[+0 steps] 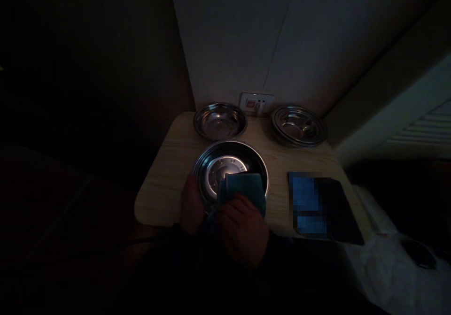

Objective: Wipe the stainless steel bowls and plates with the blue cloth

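A shiny metal bowl [230, 165] at the centre of the frame, with a teal cloth [246, 186] over the lower right of its inside. The right hand [243, 226], lower centre, grasps the cloth with bent fingers. The left hand [192, 204] lies against the bowl's left rim; its fingers are lost in shadow, so whether they close on the metal cannot be told. Were that support slack, a hard push through the cloth could spin or tip the bowl. A loose cloth fold might also snag under the fingers. Directly behind, a second bowl [220, 122] sits very near the first; a forward slip would likely knock it toward the wall socket [256, 103]. The stack of bowls [298, 125], upper right, and the dark flat object [341, 214], lower right on the table [162, 183], stand clear. Dim light could hide missed spots.
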Action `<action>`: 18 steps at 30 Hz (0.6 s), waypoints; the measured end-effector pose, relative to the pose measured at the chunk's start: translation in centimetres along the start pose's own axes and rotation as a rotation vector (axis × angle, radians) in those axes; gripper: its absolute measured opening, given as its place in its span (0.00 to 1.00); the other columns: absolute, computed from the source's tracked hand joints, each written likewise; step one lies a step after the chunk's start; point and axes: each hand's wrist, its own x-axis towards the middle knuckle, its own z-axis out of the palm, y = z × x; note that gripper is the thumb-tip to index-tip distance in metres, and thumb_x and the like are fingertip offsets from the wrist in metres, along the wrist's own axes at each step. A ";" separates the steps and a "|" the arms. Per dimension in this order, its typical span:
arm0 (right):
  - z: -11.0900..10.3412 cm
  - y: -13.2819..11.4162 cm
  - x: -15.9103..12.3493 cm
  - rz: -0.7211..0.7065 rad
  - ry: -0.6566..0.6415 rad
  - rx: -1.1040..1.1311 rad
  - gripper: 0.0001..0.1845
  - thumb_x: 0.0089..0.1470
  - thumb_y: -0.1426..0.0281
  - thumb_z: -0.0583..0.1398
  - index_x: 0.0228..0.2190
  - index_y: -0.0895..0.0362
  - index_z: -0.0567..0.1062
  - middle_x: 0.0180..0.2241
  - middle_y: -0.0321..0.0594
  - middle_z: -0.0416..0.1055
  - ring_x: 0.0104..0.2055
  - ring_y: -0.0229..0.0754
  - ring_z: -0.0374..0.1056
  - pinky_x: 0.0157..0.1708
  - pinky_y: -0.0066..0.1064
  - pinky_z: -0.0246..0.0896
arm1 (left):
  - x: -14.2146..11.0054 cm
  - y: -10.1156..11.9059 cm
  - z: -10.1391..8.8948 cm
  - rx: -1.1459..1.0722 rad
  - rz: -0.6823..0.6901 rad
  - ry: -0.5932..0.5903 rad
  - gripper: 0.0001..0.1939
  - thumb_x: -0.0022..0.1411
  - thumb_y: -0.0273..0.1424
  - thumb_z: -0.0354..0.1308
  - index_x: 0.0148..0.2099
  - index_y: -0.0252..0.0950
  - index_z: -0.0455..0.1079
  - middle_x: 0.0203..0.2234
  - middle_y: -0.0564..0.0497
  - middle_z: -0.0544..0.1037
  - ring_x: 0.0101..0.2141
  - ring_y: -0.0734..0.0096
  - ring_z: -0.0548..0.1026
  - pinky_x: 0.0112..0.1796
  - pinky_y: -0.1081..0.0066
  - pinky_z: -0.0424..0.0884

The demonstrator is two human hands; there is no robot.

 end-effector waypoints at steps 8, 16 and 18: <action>-4.2 4.2 -2.7 -0.125 -0.122 -0.069 0.09 0.55 0.75 0.53 0.33 0.56 0.73 0.34 0.38 0.74 0.39 0.43 0.64 0.55 0.46 0.47 | 0.0 0.5 0.4 0.025 0.011 0.005 0.18 0.64 0.37 0.38 0.38 0.39 0.68 0.35 0.47 0.77 0.39 0.62 0.73 0.43 0.64 0.66; 0.1 -0.1 -0.3 0.058 0.002 0.017 0.07 0.51 0.75 0.54 0.29 0.57 0.73 0.29 0.40 0.73 0.35 0.43 0.64 0.52 0.42 0.54 | 0.0 -0.4 0.1 0.136 0.018 0.071 0.16 0.63 0.37 0.40 0.32 0.39 0.66 0.28 0.47 0.75 0.34 0.62 0.72 0.40 0.63 0.68; -1.5 1.6 -1.2 -0.049 -0.061 0.005 0.08 0.53 0.74 0.53 0.33 0.57 0.73 0.32 0.39 0.74 0.37 0.43 0.65 0.54 0.44 0.51 | 0.2 -0.4 0.0 0.144 0.029 0.031 0.16 0.63 0.36 0.38 0.33 0.39 0.66 0.29 0.47 0.76 0.34 0.62 0.73 0.39 0.63 0.68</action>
